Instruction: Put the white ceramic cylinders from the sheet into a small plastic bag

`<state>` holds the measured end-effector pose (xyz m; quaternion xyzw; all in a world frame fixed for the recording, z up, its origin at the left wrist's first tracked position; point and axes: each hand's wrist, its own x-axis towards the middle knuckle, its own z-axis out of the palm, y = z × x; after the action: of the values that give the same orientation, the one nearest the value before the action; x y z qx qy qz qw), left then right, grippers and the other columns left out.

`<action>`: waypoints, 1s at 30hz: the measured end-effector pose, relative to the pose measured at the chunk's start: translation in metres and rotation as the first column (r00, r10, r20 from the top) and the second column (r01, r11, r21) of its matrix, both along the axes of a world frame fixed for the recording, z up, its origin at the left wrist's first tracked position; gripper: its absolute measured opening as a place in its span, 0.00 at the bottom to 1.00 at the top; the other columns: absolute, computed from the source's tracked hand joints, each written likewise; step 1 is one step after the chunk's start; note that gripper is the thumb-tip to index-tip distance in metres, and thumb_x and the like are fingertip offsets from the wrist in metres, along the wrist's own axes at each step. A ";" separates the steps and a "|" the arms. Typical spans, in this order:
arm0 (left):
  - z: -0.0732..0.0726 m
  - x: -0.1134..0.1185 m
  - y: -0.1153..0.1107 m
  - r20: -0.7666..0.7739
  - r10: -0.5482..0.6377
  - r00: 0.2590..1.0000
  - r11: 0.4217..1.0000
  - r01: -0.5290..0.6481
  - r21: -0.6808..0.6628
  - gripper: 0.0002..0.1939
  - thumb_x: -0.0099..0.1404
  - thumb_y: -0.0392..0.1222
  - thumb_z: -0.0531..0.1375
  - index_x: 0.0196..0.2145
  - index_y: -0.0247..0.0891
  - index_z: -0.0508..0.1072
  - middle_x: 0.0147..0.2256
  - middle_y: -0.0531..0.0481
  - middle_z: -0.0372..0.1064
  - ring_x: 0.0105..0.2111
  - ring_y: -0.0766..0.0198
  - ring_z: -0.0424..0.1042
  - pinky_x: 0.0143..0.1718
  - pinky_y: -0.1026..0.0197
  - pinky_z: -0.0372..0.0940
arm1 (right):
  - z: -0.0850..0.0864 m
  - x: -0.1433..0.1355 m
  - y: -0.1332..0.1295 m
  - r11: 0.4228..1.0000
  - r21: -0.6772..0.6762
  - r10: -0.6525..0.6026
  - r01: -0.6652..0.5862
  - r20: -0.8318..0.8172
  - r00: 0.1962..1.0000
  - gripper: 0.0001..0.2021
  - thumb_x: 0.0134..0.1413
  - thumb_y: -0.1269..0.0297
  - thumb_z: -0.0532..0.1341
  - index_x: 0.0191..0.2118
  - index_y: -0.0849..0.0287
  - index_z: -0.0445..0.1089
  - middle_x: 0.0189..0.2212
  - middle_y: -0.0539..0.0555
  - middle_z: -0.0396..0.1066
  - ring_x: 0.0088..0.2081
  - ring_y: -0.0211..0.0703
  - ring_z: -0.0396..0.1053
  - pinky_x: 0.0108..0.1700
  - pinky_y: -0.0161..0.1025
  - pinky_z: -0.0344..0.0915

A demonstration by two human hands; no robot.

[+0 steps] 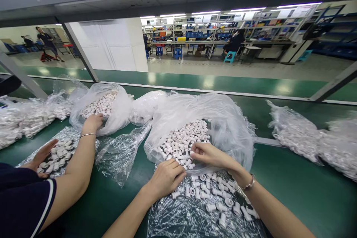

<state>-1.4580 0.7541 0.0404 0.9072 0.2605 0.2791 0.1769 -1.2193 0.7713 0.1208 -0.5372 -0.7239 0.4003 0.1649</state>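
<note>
Many small white fittings [186, 137] fill a large open plastic bag [225, 119] in front of me. My left hand [166, 178] rests at the bag's near edge with its fingers curled down; what they hold, if anything, is hidden. Over the right side of the pile, my right hand [208, 154] has its fingers pinched together at a white piece. Nearer to me, loose fittings [221, 208] lie scattered on a flat clear plastic bag [178, 219], below and between my hands.
At left, a co-worker's hand [95, 122] reaches into another open bag [118, 113]; their other hand [41, 156] is beside loose fittings. Filled bags lie at far left [28, 117] and right [301, 134]. A metal frame [80, 52] stands behind.
</note>
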 end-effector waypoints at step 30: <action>-0.001 0.000 0.002 0.008 -0.008 1.000 1.000 0.008 -0.011 0.10 0.74 0.42 0.52 0.39 0.38 0.72 0.35 0.48 0.72 0.37 0.60 0.69 0.36 0.60 0.62 | 0.029 0.011 -0.002 0.964 -0.267 -0.149 0.002 -0.529 0.835 0.22 0.64 0.39 0.50 0.42 0.55 0.61 0.22 0.41 0.54 0.15 0.29 0.35 0.15 0.32 0.35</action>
<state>-1.4579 0.7564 0.0394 0.9062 0.2575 0.2803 0.1841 -1.2081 0.7694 0.1495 -0.4462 -0.5674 0.6192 0.3090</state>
